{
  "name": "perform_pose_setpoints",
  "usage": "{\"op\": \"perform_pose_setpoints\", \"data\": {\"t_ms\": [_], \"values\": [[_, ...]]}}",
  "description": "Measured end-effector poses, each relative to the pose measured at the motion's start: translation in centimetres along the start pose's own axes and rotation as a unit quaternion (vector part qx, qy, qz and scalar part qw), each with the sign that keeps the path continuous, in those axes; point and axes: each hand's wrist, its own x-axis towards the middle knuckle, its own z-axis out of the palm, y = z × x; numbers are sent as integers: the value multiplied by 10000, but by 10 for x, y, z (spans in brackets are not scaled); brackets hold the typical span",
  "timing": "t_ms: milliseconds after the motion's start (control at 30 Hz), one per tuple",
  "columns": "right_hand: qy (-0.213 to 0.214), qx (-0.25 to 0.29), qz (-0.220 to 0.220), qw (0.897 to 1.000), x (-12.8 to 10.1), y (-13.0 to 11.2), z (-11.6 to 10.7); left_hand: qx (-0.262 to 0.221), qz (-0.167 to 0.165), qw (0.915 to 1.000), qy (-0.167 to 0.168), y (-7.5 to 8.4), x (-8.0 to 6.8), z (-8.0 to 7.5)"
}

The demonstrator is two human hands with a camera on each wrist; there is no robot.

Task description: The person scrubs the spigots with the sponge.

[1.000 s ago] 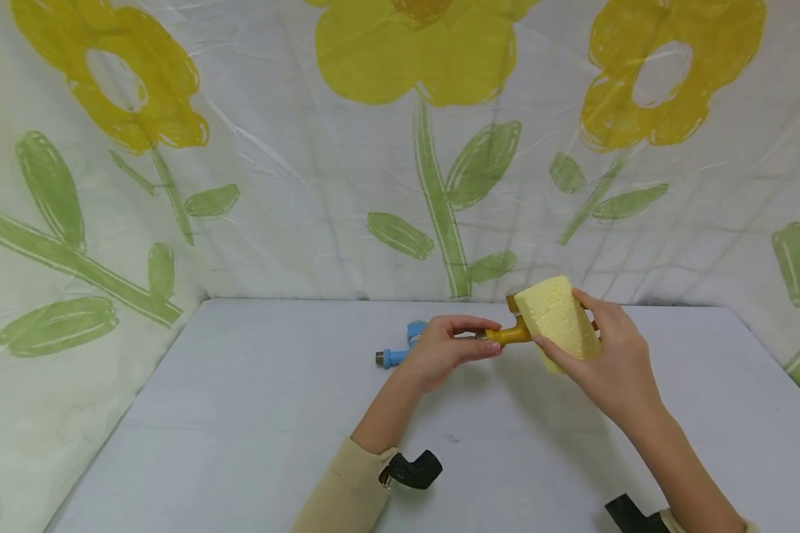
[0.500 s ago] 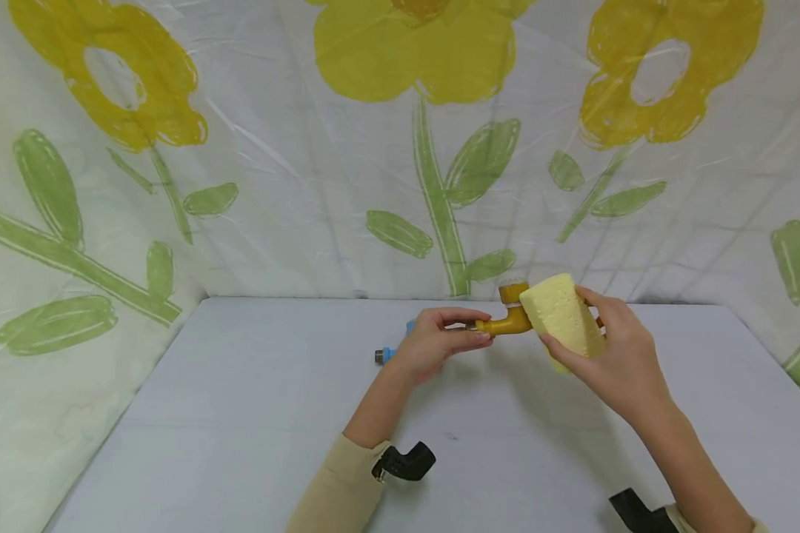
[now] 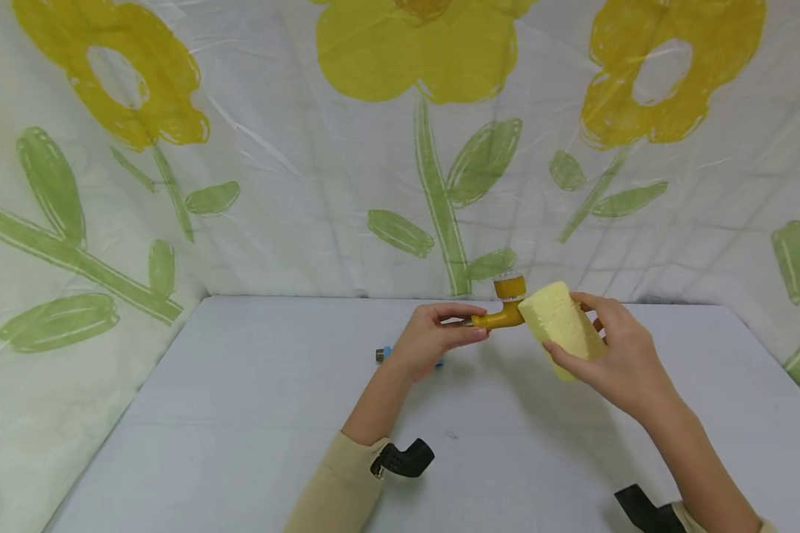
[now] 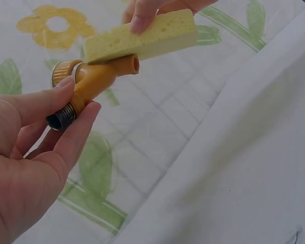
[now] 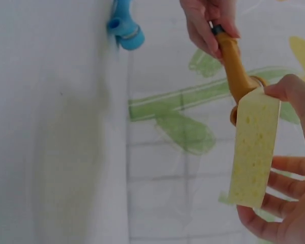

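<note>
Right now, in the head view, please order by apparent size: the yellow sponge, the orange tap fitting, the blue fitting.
1. yellow sponge
2. orange tap fitting
3. blue fitting, mostly hidden behind the left hand, so its true size is unsure.

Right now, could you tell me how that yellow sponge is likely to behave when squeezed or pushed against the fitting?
The yellow sponge looks porous, so probably light and compressible. The right hand grips it by its edges without visible denting, so perhaps dry and fairly stiff. Its flat faces make rolling unlikely.

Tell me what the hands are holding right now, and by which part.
The left hand pinches the yellow tap fitting by its dark threaded end. The right hand grips the yellow sponge by its long edges, its end against the fitting.
</note>
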Motion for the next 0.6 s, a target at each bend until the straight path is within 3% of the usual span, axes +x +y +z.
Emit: {"op": "perform_pose_setpoints", "data": {"t_ms": [600], "values": [[-11,-6,376,9993,0,1,1,-26,15,10000,-44,-1,0,3]]}}
